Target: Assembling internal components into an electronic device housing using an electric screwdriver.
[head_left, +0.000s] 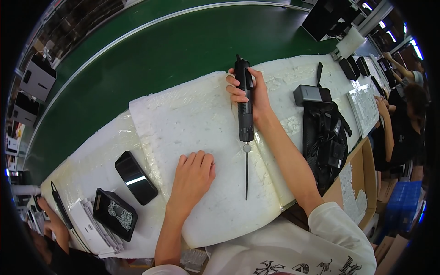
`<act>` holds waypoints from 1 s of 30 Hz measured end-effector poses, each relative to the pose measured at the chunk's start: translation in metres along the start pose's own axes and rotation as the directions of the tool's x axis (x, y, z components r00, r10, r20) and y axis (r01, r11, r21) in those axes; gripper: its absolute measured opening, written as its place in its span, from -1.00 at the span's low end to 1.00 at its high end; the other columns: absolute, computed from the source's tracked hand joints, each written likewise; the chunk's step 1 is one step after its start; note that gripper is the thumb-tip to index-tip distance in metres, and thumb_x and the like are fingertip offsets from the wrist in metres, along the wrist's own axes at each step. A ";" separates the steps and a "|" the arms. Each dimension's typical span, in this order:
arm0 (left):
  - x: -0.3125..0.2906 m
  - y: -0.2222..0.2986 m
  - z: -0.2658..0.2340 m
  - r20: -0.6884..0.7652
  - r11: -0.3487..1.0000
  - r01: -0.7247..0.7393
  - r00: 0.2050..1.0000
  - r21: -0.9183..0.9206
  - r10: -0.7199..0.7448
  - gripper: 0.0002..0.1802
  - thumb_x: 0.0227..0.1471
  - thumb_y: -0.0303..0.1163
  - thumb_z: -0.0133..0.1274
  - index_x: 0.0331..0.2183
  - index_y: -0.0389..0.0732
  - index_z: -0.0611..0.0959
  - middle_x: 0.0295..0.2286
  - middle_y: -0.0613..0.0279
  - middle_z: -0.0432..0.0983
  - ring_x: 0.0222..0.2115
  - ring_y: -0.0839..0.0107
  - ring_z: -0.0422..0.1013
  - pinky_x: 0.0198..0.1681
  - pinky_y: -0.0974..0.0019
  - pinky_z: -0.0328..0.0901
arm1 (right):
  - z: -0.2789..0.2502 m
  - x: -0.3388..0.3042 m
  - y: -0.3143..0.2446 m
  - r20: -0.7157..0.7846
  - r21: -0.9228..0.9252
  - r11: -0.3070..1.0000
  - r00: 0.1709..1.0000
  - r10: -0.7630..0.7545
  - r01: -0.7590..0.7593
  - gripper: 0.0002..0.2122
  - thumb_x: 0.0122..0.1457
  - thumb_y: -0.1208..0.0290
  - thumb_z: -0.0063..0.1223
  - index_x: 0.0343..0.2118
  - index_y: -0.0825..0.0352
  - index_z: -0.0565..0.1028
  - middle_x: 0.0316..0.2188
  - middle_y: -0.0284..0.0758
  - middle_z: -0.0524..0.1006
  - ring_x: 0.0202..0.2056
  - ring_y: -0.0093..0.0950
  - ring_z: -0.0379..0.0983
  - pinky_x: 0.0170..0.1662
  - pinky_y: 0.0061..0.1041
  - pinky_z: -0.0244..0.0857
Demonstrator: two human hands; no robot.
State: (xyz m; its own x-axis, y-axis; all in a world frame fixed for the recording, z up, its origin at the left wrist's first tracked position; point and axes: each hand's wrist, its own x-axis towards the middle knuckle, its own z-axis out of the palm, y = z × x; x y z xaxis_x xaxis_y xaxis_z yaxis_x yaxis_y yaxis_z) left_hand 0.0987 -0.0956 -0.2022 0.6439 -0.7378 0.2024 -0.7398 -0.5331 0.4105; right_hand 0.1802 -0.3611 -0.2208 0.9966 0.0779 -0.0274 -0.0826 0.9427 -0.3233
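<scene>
My right hand (257, 98) is wrapped round a black electric screwdriver (245, 107), above the white foam-covered work surface (206, 119). The tool's long thin bit (247, 178) points back toward me, and a small round silvery piece (247, 148) sits where the bit meets the chuck. Left of the bit, my left hand (196, 172) rests knuckles up on the foam with its fingers curled in; nothing shows in it, though its palm is hidden. Nearest to that hand lies a black smartphone (136, 178), and beyond it stands a black box (115, 214) holding many small screws.
White leaflets (94, 227) are stacked at the left. A grey and black device (311, 95) and a black mesh bag (324, 142) with cables lie at the right, above a cardboard box (366, 183). A green conveyor belt (178, 55) runs behind. Other people work at both sides.
</scene>
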 end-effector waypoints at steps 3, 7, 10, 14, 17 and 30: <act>0.000 0.000 -0.001 -0.009 0.999 0.005 1.000 -0.035 -0.005 -0.84 -0.01 -0.53 0.13 -0.38 -0.19 0.45 -0.43 0.21 0.40 -0.39 0.25 0.35 -0.24 0.21 0.18 | -0.001 0.000 0.000 0.001 0.004 1.000 1.000 0.004 -0.004 -0.65 0.27 0.16 -0.11 -0.13 0.40 0.31 -0.48 -0.35 0.26 -0.63 -0.62 0.14 -0.68 -0.71 0.12; 0.000 -0.003 -0.007 0.018 0.991 0.022 1.000 -0.131 -0.020 -0.85 0.01 -0.54 0.12 -0.37 -0.21 0.45 -0.46 0.26 0.39 -0.43 0.32 0.35 -0.28 0.26 0.18 | -0.001 0.001 0.001 -0.002 0.006 1.000 1.000 0.007 -0.007 -0.65 0.27 0.15 -0.11 -0.13 0.39 0.31 -0.48 -0.35 0.26 -0.62 -0.62 0.14 -0.68 -0.71 0.12; 0.001 -0.009 -0.015 0.030 0.736 0.174 0.978 -0.655 -0.204 -0.91 0.13 -0.50 0.03 -0.40 -0.19 0.44 -0.51 0.34 0.35 -0.51 0.43 0.29 -0.34 0.33 0.16 | -0.004 0.001 0.001 0.006 0.015 1.000 1.000 0.012 -0.012 -0.65 0.27 0.15 -0.10 -0.12 0.39 0.30 -0.47 -0.35 0.25 -0.61 -0.61 0.14 -0.67 -0.71 0.12; -0.002 -0.024 -0.024 0.134 -0.263 0.048 0.937 -0.964 -0.322 -0.87 0.24 -0.36 -0.11 -0.38 -0.13 0.43 -0.54 0.40 0.24 -0.53 0.54 0.14 -0.40 0.42 0.08 | -0.006 0.001 0.000 0.040 0.051 0.998 0.999 0.023 -0.026 -0.65 0.26 0.18 -0.10 -0.11 0.40 0.29 -0.46 -0.33 0.24 -0.60 -0.60 0.14 -0.68 -0.71 0.10; -0.002 -0.029 -0.024 0.105 -0.540 -0.117 0.926 -0.834 -0.363 -0.88 0.25 -0.36 -0.18 -0.37 -0.11 0.40 -0.59 0.44 0.12 -0.59 0.59 0.07 -0.41 0.42 0.05 | -0.006 0.002 -0.001 0.056 0.062 0.998 0.998 0.030 -0.033 -0.65 0.26 0.19 -0.10 -0.11 0.43 0.29 -0.45 -0.33 0.23 -0.59 -0.60 0.15 -0.68 -0.69 0.11; -0.003 -0.035 -0.017 0.139 -0.652 -0.137 0.925 -0.745 -0.353 -0.86 0.25 -0.35 -0.17 -0.36 -0.12 0.43 -0.59 0.43 0.15 -0.58 0.57 0.09 -0.40 0.42 0.05 | -0.007 0.003 0.001 0.088 0.071 0.997 0.996 0.021 -0.027 -0.65 0.28 0.22 -0.12 -0.09 0.47 0.28 -0.45 -0.32 0.23 -0.59 -0.61 0.14 -0.69 -0.70 0.13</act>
State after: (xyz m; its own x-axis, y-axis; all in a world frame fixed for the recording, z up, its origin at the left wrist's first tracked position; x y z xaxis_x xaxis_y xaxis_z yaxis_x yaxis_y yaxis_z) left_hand 0.1257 -0.0672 -0.2018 0.8299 -0.5520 -0.0810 0.5397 0.7576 0.3672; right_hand 0.1831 -0.3622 -0.2280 0.9908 0.1256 0.0496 -0.1091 0.9610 -0.2542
